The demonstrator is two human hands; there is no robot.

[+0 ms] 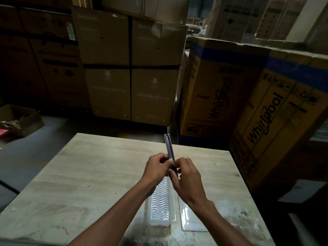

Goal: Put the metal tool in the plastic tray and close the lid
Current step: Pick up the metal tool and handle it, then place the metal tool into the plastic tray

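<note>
Head view: both hands are up over the middle of the desk (pixel 88 174), pinching the tool (pixel 169 147) between them. The left hand (pixel 156 167) has its grip clenched on the tool's lower end from the left, and the right hand (pixel 186 176) grips the same end from the right, fingers curled tight. The tool, a slim grey metal strip, stands nearly upright, its far end pointing away above the desk's far edge. Below the wrists, on the near part of the desk, lies the white tray (pixel 161 206) with its wavy ribs, empty. Just right of it the clear lid (pixel 191 221) lies flat and open. Cardboard boxes (pixel 230 96) crowd the far side and the right.
</note>
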